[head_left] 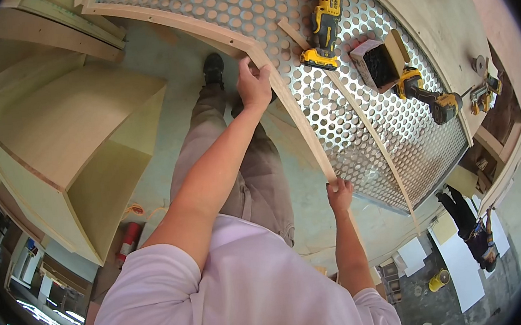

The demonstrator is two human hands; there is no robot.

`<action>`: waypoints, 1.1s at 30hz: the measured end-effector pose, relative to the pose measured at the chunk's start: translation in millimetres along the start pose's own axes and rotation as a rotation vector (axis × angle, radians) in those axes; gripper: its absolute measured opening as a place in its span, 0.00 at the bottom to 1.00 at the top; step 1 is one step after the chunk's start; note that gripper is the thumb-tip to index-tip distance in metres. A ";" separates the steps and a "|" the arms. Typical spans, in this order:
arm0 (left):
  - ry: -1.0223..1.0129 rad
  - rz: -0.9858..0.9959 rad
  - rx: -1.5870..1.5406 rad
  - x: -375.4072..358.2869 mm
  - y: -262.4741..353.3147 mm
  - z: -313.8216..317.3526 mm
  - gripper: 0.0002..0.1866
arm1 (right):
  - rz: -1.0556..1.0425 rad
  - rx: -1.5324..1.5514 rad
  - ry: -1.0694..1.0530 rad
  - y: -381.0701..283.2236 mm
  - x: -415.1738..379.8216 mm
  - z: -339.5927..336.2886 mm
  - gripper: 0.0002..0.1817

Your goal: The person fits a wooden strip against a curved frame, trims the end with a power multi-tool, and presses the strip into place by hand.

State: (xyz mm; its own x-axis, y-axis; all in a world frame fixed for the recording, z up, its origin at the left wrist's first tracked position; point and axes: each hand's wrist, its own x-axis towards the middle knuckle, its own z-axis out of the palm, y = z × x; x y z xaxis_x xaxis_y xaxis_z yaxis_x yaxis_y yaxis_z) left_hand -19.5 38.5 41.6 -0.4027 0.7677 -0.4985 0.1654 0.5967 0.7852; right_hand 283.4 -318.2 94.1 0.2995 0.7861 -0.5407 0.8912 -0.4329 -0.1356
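A long, narrow wooden strip (297,117) lies along the near edge of a perforated metal sheet (339,130). My left hand (254,86) is bent at the strip's upper part, thumb and fingers closed at its edge, beside the spot where it meets another wooden edge strip (179,20). Farther down, my right hand (340,196) grips the same strip, fingers wrapped over it. Part of the fingers of both hands is hidden. A thinner wood strip (367,122) crosses the sheet beyond my hands.
On the sheet lie a yellow-black power tool (325,19), an open cardboard box (377,64) of dark pieces and a cordless drill (428,95). A large plywood box form (80,137) stands at left, near a red cylinder (130,241). Another person (470,226) is at the far right.
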 end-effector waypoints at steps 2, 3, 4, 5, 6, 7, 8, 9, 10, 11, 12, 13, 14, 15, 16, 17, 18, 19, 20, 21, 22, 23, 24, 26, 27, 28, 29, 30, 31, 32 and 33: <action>-0.004 0.000 0.005 -0.7 0.8 -0.6 0.26 | -0.007 0.026 0.010 -4.5 3.3 -1.0 0.20; -0.008 -0.009 0.004 -0.3 0.4 -0.7 0.26 | -0.005 0.032 0.004 -5.8 3.6 -1.5 0.20; -0.012 -0.017 0.004 -0.1 0.0 -0.7 0.26 | -0.003 0.038 -0.001 -7.1 3.8 -2.0 0.20; -0.007 0.003 0.005 -0.4 -0.2 -0.6 0.26 | -0.001 0.044 -0.006 -8.1 4.5 -3.1 0.20; -0.002 0.023 0.006 -0.9 0.0 -0.7 0.26 | -0.005 0.037 -0.012 -7.4 5.1 -3.2 0.20; 0.002 0.043 0.008 -1.1 0.2 -0.7 0.26 | -0.009 0.029 -0.018 -6.8 5.1 -3.3 0.20; -0.001 0.044 0.001 -0.8 0.5 -0.6 0.26 | -0.012 0.022 -0.025 -5.9 5.2 -3.3 0.20; -0.004 0.046 -0.006 -0.6 -0.5 -0.3 0.26 | -0.009 0.026 -0.031 -6.8 5.6 -4.9 0.20; -0.008 0.048 -0.013 -0.4 -1.5 0.0 0.26 | -0.006 0.029 -0.037 -7.9 5.7 -6.3 0.20; -0.004 0.058 0.005 -0.2 -2.5 0.4 0.26 | -0.003 0.033 -0.044 -9.0 6.1 -7.5 0.20; -0.001 0.069 0.023 0.0 -3.5 0.8 0.26 | -0.002 0.031 -0.051 -8.8 6.4 -7.7 0.20; 0.003 0.080 0.040 0.5 -4.3 1.1 0.25 | 0.000 0.030 -0.057 -8.9 6.9 -8.0 0.20; 0.006 0.077 0.044 1.5 -4.8 1.7 0.25 | 0.000 0.029 -0.063 -9.3 8.1 -8.1 0.20; 0.010 0.074 0.048 1.6 -5.6 2.5 0.25 | -0.002 0.025 -0.069 -9.0 8.6 -8.4 0.20; 0.012 0.071 0.052 1.9 -6.4 3.2 0.25 | -0.005 0.022 -0.074 -8.6 9.0 -8.5 0.20; 0.018 0.089 0.073 1.7 -7.3 4.0 0.25 | -0.006 0.019 -0.080 -8.0 8.8 -8.7 0.20; 0.025 0.106 0.094 0.9 -5.7 3.8 0.24 | -0.006 0.022 -0.079 -6.5 8.5 -8.1 0.20; 0.032 0.124 0.115 0.7 -4.0 3.3 0.24 | -0.006 0.025 -0.078 -5.6 8.8 -7.2 0.20; 0.028 0.120 0.116 0.6 -2.4 2.5 0.24 | -0.007 0.029 -0.077 -5.0 8.7 -5.9 0.20; 0.024 0.117 0.118 0.3 -1.7 2.3 0.23 | -0.002 0.024 -0.091 -5.0 8.8 -5.5 0.20; 0.021 0.113 0.117 0.1 -1.0 2.5 0.23 | 0.001 0.018 -0.105 -4.4 9.5 -5.7 0.20; 0.015 0.110 0.116 -0.5 -0.5 2.6 0.23 | 0.005 0.010 -0.119 -3.2 9.6 -6.8 0.21; 0.010 0.107 0.116 -0.8 -0.6 2.5 0.23 | 0.006 0.006 -0.121 -2.8 9.3 -7.6 0.21; 0.004 0.102 0.116 -0.4 0.0 2.2 0.23 | 0.008 -0.001 -0.123 -3.2 10.0 -7.9 0.21; 0.001 0.097 0.115 -0.2 -0.1 2.3 0.24 | 0.010 -0.003 -0.123 -3.2 10.4 -7.7 0.21; -0.002 0.093 0.115 -0.2 -0.2 2.3 0.24 | 0.012 -0.006 -0.123 -3.4 10.7 -7.1 0.21; -0.006 0.094 0.104 -0.3 -0.5 2.3 0.24 | 0.015 -0.008 -0.123 -3.4 10.6 -6.6 0.21; -0.009 0.095 0.093 -0.2 -0.8 2.5 0.24 | 0.015 -0.010 -0.125 -4.3 10.8 -7.1 0.21; -0.013 0.097 0.082 -0.1 -1.1 2.7 0.24 | 0.015 -0.011 -0.127 -5.0 11.3 -7.7 0.21; -0.016 0.096 0.088 0.1 -1.4 2.7 0.24 | 0.015 -0.013 -0.129 -5.8 11.6 -8.4 0.21; -0.018 0.095 0.094 0.3 -1.3 2.4 0.24 | 0.016 -0.013 -0.130 -5.8 11.8 -8.6 0.22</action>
State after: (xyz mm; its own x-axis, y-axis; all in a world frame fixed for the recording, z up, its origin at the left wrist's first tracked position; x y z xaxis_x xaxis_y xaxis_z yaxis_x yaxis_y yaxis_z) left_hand -17.6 38.6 39.5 -0.3653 0.8253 -0.4306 0.2858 0.5397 0.7919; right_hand 284.7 -302.7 95.7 0.2678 0.7146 -0.6462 0.8912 -0.4387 -0.1158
